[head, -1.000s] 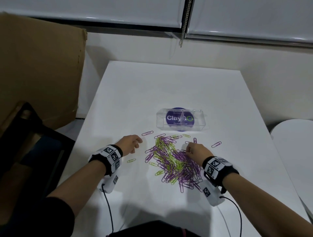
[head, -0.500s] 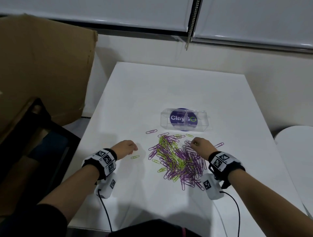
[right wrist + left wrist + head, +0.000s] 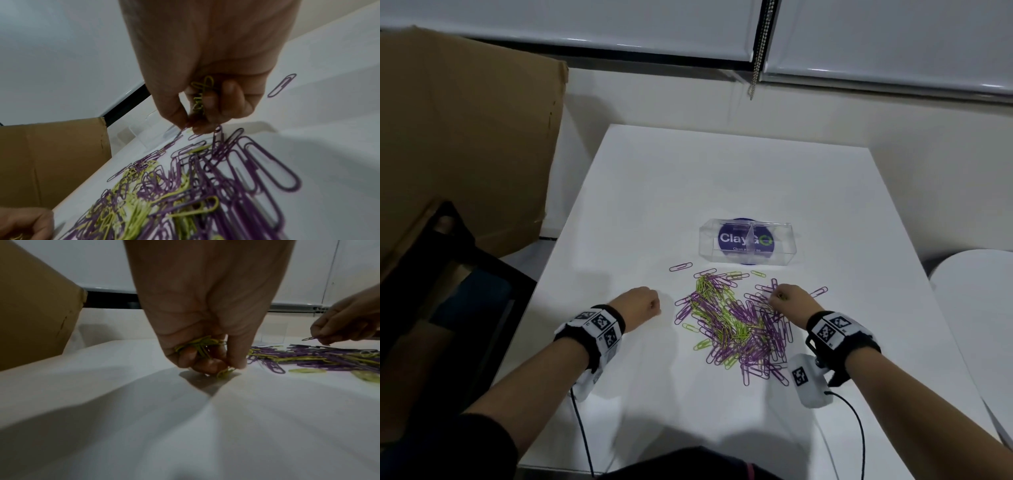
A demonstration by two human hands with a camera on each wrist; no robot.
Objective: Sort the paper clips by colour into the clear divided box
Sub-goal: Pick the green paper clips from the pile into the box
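Observation:
A mixed pile of purple and green paper clips lies on the white table, in front of the clear divided box. My left hand rests left of the pile. In the left wrist view it grips a bundle of green clips in the palm, and its fingertips pinch one more green clip on the table. My right hand is at the pile's far right edge. It holds green clips in the palm, and its fingertips touch a purple clip.
A large cardboard box and a black chair stand left of the table. A white rounded surface lies to the right. Loose purple clips lie beside the pile. A blind's bead chain hangs behind.
My left hand drew back and came down on the lone green clip left of the pile, which it now covers. My right hand shifted to the pile's far right edge.

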